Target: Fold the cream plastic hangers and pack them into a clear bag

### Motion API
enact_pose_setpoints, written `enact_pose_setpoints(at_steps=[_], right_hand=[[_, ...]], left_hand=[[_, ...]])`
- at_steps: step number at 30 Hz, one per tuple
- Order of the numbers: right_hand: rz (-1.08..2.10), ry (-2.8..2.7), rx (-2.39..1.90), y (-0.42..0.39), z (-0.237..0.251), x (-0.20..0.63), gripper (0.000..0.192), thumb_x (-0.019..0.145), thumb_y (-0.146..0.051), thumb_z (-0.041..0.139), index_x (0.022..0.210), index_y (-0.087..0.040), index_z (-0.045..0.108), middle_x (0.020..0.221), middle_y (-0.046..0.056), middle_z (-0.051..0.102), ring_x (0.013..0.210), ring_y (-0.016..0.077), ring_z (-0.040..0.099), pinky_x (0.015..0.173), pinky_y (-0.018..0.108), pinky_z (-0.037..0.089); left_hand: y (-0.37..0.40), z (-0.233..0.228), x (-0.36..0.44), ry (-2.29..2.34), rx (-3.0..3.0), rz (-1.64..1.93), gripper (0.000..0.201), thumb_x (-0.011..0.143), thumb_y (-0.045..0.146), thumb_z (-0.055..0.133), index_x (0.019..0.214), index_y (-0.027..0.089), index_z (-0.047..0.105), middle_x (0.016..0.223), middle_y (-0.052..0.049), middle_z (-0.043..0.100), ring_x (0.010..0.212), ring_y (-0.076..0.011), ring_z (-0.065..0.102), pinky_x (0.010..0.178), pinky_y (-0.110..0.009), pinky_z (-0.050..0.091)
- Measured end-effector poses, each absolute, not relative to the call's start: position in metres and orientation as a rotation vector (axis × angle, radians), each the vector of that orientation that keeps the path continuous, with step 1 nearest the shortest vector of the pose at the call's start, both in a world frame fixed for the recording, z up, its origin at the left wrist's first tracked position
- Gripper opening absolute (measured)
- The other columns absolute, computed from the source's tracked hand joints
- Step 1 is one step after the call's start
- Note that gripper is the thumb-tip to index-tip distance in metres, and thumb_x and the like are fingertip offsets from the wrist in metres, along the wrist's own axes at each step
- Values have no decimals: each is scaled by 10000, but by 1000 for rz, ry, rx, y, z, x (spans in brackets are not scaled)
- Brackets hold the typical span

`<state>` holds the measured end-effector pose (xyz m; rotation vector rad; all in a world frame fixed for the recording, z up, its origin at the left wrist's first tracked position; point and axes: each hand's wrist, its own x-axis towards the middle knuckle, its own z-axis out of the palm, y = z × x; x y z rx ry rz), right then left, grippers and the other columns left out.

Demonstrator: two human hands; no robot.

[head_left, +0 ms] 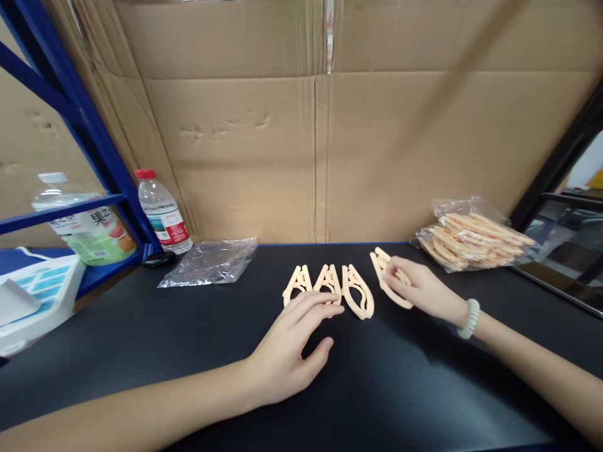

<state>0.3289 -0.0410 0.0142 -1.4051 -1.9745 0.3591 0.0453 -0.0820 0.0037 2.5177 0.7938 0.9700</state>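
Three cream plastic folding hangers lie folded in a row on the black tabletop: a left one point(298, 280), a middle one point(328, 276) and a right one point(367, 306). My left hand point(296, 351) is open, palm down, its fingers stretched over the lower ends of the left and middle hangers and partly hiding them. Whether it touches them I cannot tell. To the right of the row, my right hand point(421, 289), with a pale band on its wrist, grips a fourth folding hanger point(382, 258), which is tilted and partly covered by the fingers.
Clear bags of more folding hangers point(475, 242) lie at the back right. An empty clear bag point(211, 260) rests at the back left, near a red-capped bottle point(164, 216). A blue metal frame point(80, 119) stands left; cardboard point(235, 157) walls the back.
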Motion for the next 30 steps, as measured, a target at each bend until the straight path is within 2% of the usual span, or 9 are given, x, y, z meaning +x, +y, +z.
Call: enact_pose_setpoints(at_steps=[3, 8, 11, 14, 17, 20, 24, 28, 30], right_hand=[[235, -2262, -1563, -39, 8, 335, 278, 910, -455, 428, 828, -213, 538, 786, 42, 577, 673, 204, 558, 658, 328, 427], [267, -2427, -1634, -45, 13, 334, 347, 961, -482, 327, 1030, -220, 544, 875, 74, 621, 833, 255, 601, 736, 365, 460], [28, -2377, -1628, -51, 15, 327, 433, 943, -518, 363, 1134, -179, 554, 958, 129, 628, 908, 301, 579, 795, 441, 461], [-153, -2405, -1427, -64, 9, 311, 550, 906, -556, 444, 1327, -205, 493, 1255, 182, 535, 1169, 362, 471, 931, 518, 408], [-52, -2577, -1290, -73, -4, 293, 604, 912, -591, 422, 1454, -340, 329, 1493, 116, 342, 1368, 385, 265, 1050, 606, 257], [-37, -2629, -1332, -62, -14, 281, 624, 920, -621, 370, 1478, -366, 253, 1540, 94, 268, 1401, 396, 186, 1070, 655, 148], [-112, -2561, -1436, -19, -17, 269, 620, 920, -640, 333, 1457, -328, 331, 1540, 106, 263, 1407, 383, 177, 1077, 640, 152], [-229, -2422, -1454, 3, -17, 265, 543, 943, -543, 374, 1406, -265, 425, 1535, 107, 275, 1423, 359, 133, 1091, 624, 156], [-271, -2412, -1366, -2, -19, 269, 512, 945, -517, 382, 1365, -236, 466, 1513, 111, 319, 1426, 339, 135, 1103, 609, 154]], left_hand=[[-81, 3, 44, 797, 2652, 858, 435, 836, 130, 505, 1253, 252, 500, 1351, -99, 513, 1259, -270, 447, 1069, -486, 354], [-81, 2, 44, 888, 2789, 662, 444, 828, 184, 527, 1269, 236, 503, 1393, -115, 469, 1315, -307, 372, 1094, -541, 285], [-81, 0, 44, 999, 2830, 603, 519, 839, 238, 541, 1350, 253, 453, 1462, -108, 399, 1376, -343, 273, 1116, -606, 169], [-83, -6, 42, 1122, 2792, 547, 641, 859, 358, 549, 1454, 312, 314, 1551, -96, 248, 1407, -433, 127, 1058, -717, 98], [-81, -10, 41, 1173, 2720, 436, 704, 876, 508, 498, 1492, 341, 199, 1577, -112, 151, 1392, -498, 92, 992, -777, 109], [-63, -7, 40, 1200, 2684, 364, 763, 855, 595, 481, 1498, 320, 176, 1577, -139, 113, 1385, -510, 102, 992, -770, 106], [-17, 3, 41, 1208, 2698, 271, 730, 856, 619, 462, 1482, 321, 235, 1572, -119, 158, 1392, -492, 95, 997, -762, 99], [-18, 8, 46, 1365, 2811, 289, 662, 902, 488, 477, 1486, 296, 231, 1583, -90, 121, 1422, -427, 3, 1028, -743, 47], [-54, 7, 49, 1393, 2927, 378, 591, 909, 364, 483, 1464, 268, 305, 1574, -100, 173, 1424, -418, 56, 1048, -728, 56]])
